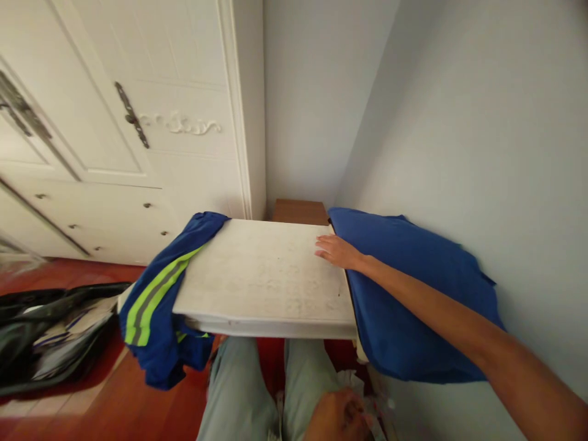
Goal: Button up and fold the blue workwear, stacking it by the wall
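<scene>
- Well over to the left, an open black soft-sided bag [18,343] lies on the glossy red-brown plank floor [110,401], pale and dark items inside.
- Behind it, a white panelled wardrobe [193,67] with dark metal handles and raised scrollwork.
- Next, a blue fabric garment [160,358] with a lime-yellow and grey stripe, draped over the left end of the worktop; its lower folds hang below the edge.
- Centre: a long, narrow, off-white worktop [261,269], faintly marked on top, set across in front of the wearer. Pale blue-grey trouser legs [243,392] show below its near edge.
- Beyond the far edge, a brown box-shaped piece of furniture [301,211] near the grey wall [312,92].
- Bottom, right of centre: left hand [337,419], blurred, fingers apparently curled; cannot tell whether it grips anything. White crumpled material [353,381] just beside it.
- Right hand [337,250] laid palm down, fingers extended and slightly apart, pointing left over the bare worktop, wrist at the cloth's edge.
- Rightmost, a broad plain blue cloth [413,245] covers the worktop's right end, near the wall, the right forearm crossing above it.
</scene>
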A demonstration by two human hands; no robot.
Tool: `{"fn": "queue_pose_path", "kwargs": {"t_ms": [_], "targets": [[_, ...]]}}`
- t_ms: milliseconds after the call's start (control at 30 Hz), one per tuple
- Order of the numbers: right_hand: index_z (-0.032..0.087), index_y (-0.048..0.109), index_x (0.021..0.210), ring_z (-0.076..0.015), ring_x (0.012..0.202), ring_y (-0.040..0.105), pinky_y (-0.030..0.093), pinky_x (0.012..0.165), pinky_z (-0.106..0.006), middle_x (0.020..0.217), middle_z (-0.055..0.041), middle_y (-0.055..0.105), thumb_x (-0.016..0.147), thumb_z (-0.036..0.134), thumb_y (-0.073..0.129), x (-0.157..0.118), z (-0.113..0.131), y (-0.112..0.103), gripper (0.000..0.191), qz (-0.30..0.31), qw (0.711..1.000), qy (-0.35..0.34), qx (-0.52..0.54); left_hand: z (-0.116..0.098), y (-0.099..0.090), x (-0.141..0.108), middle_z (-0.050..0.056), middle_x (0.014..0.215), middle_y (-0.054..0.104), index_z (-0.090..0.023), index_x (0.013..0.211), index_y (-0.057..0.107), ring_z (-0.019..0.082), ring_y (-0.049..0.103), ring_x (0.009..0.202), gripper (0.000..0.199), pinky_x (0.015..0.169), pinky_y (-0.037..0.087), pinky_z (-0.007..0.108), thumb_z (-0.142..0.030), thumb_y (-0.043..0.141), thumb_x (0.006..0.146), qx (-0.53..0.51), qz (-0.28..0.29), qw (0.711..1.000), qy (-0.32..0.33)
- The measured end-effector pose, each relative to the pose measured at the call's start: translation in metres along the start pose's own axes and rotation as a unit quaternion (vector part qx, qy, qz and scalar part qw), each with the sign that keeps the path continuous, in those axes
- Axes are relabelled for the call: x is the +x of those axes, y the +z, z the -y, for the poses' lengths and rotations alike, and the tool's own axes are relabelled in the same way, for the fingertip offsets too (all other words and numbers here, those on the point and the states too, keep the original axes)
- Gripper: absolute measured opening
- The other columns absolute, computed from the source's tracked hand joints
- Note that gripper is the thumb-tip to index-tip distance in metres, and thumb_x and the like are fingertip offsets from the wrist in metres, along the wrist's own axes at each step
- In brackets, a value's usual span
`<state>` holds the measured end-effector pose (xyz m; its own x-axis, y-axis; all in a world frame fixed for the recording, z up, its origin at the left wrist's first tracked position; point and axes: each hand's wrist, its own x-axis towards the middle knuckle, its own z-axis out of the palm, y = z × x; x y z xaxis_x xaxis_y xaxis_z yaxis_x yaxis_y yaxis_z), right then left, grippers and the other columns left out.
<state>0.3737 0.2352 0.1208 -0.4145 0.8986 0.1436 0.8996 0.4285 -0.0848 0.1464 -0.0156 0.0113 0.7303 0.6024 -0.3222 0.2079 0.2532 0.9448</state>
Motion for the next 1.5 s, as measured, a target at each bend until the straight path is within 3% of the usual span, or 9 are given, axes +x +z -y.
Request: {"fn": "queue_pose_path", "kwargs": {"t_ms": [200,300,400,567,700,967,1167,1333,1500], "targets": [[0.015,0.061,0.136,-0.0240,0.131,0.055,0.043,0.114,-0.041,0.139,-0.0128,0.058,0.099,0.051,0.050,0.005,0.088,0.028,0.053,0.041,0.985,-0.146,0.087,-0.009,-0.095,-0.057,0.006,0.074,0.067,-0.015,0.084,0.067,0.018,0.061,0.071,0.038,0.067,0.047,0.028,-0.051,0.056,0.089,-0.040,-0.277,0.954,0.109],[0.016,0.064,0.132,-0.0242,0.130,0.055,0.045,0.112,-0.040,0.138,-0.0125,0.058,0.095,0.050,0.056,0.019,0.125,0.057,0.050,0.046,0.976,-0.175,0.124,-0.016,-0.161,-0.092,0.007,0.084,0.071,-0.016,0.093,0.068,0.020,0.066,0.080,0.038,0.074,0.052,0.029,-0.052,0.063,0.084,-0.035,-0.486,0.861,0.144],[0.015,0.067,0.125,-0.0262,0.128,0.054,0.043,0.113,-0.045,0.135,-0.0141,0.059,0.096,0.041,0.053,0.035,0.153,0.085,0.041,-0.027,0.983,-0.125,0.131,-0.021,-0.228,-0.118,0.009,0.095,0.070,-0.016,0.105,0.066,0.024,0.067,0.088,0.043,0.080,0.054,0.035,-0.053,0.061,0.084,0.039,-0.636,0.755,0.155],[0.015,0.067,0.124,-0.0282,0.127,0.054,0.042,0.113,-0.052,0.133,-0.0155,0.060,0.098,0.038,0.048,0.044,0.168,0.105,0.040,-0.082,0.981,-0.078,0.158,-0.031,-0.314,-0.115,0.024,0.134,0.057,-0.007,0.134,0.052,0.037,0.052,0.129,0.065,0.108,0.040,0.053,-0.040,0.068,0.080,0.315,-0.665,0.671,0.090],[0.016,0.069,0.121,-0.0270,0.126,0.056,0.043,0.113,-0.051,0.133,-0.0138,0.061,0.097,0.039,0.050,0.041,0.165,0.105,0.039,-0.098,0.974,-0.054,0.195,-0.045,-0.342,-0.099,0.027,0.142,0.050,-0.010,0.139,0.053,0.043,0.042,0.136,0.061,0.108,0.032,0.063,-0.038,0.064,0.086,0.412,-0.621,0.666,-0.010],[0.018,0.074,0.110,-0.0240,0.123,0.060,0.044,0.113,-0.048,0.128,-0.0113,0.065,0.094,0.032,0.052,0.042,0.161,0.107,0.031,-0.114,0.954,-0.016,0.276,-0.058,-0.325,-0.103,0.010,0.110,0.072,-0.015,0.111,0.071,0.024,0.065,0.104,0.028,0.095,0.048,0.035,-0.021,0.057,0.087,0.398,-0.564,0.721,0.065],[0.017,0.057,0.138,-0.0231,0.118,0.064,0.049,0.107,-0.046,0.129,-0.0129,0.065,0.094,0.032,0.048,0.039,0.157,0.107,0.047,-0.125,0.936,0.008,0.330,-0.084,-0.222,-0.125,0.008,0.094,0.074,-0.020,0.097,0.076,0.022,0.066,0.093,0.021,0.097,0.047,0.040,-0.033,0.061,0.089,0.315,-0.414,0.813,0.261],[0.017,0.048,0.145,-0.0252,0.122,0.060,0.048,0.108,-0.043,0.136,-0.0135,0.060,0.091,0.038,0.056,0.032,0.157,0.101,0.059,-0.210,0.888,0.013,0.408,-0.077,-0.142,-0.159,0.008,0.081,0.075,-0.026,0.091,0.080,0.022,0.069,0.081,0.018,0.105,0.043,0.046,-0.038,0.067,0.089,0.198,-0.199,0.911,0.301],[0.019,0.066,0.120,-0.0262,0.119,0.058,0.046,0.110,-0.044,0.127,-0.0110,0.062,0.084,0.032,0.060,0.027,0.157,0.097,0.039,-0.248,0.873,-0.011,0.421,-0.038,-0.111,-0.184,0.006,0.061,0.068,-0.030,0.080,0.082,0.022,0.066,0.063,0.017,0.096,0.049,0.050,-0.044,0.073,0.084,0.058,-0.241,0.919,0.306]]}}
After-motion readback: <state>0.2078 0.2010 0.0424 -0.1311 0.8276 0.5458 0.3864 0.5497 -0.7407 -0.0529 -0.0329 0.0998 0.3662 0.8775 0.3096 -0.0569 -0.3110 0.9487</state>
